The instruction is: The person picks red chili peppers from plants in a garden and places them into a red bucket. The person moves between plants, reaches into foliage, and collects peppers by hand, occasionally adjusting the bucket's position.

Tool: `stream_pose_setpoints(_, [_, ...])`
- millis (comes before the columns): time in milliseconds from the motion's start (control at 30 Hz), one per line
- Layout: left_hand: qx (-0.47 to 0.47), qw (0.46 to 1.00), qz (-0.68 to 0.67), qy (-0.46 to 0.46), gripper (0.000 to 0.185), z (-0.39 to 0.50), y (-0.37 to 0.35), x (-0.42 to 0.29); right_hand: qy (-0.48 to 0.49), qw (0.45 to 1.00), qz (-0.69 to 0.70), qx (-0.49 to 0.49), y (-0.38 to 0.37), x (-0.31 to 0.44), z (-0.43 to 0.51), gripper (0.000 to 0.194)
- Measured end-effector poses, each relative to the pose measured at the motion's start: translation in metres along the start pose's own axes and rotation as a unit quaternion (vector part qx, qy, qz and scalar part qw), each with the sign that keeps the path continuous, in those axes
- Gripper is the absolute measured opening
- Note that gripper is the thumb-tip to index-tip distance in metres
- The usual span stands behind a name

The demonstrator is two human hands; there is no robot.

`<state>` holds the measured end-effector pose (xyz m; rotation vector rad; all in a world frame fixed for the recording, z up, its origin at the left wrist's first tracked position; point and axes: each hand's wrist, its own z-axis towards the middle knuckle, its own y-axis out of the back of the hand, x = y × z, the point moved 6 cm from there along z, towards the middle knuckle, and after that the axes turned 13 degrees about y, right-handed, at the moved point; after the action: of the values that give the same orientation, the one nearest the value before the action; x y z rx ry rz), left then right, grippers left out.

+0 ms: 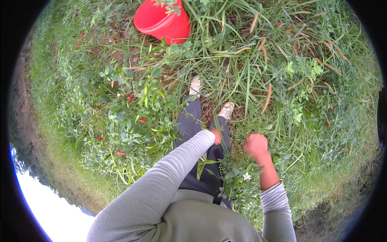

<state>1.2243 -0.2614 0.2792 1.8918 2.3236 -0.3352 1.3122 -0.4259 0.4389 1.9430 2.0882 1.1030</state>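
Note:
My left hand (pixel 216 136) is in front of my trouser leg, its fingers turned away and mostly hidden past the grey cuff. Grass blades and thin stems cross close to it. To its right, my right hand (pixel 256 144) is blurred, with its fingers curled in; whatever lies inside them is hidden. Just below that hand stands a leafy chilli plant (pixel 231 178) with a white flower (pixel 247 177). On the left grow more chilli plants, bearing green chillies (pixel 146 96) and red ones, such as a red chilli (pixel 121 152).
A red plastic bucket (pixel 178 28) leans tilted in the grass beyond my feet, its mouth toward the upper left. My pale shoes (pixel 226 110) stand among tall grass (pixel 248 75) and weeds. Brownish seed heads (pixel 267 98) rise on the right. More red chillies dot the far right.

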Motion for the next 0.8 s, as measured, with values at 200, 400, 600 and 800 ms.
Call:
stream_pose_setpoints(200, [0.093, 0.82, -0.559, -0.079, 0.012, -0.123, 0.027, -0.02, 0.013, 0.938, 0.205, -0.279, 0.082, -0.02, -0.015, 0.017])
stream_pose_setpoints(400, [0.06, 0.677, -0.691, -0.244, 0.012, -0.295, 0.056, 0.027, 0.102, 0.78, 0.571, -0.235, 0.173, 0.064, -0.026, 0.013])
stream_pose_setpoints(600, [-0.601, 0.725, -0.332, 0.057, 0.015, -0.34, 0.087, 0.17, 0.238, 0.733, 0.635, -0.058, 0.21, 0.218, -0.034, 0.015])
stream_pose_setpoints(800, [-0.478, 0.838, 0.104, 0.241, 0.014, -0.289, 0.117, 0.216, 0.226, 0.786, 0.571, 0.073, 0.145, 0.314, 0.006, 0.015])
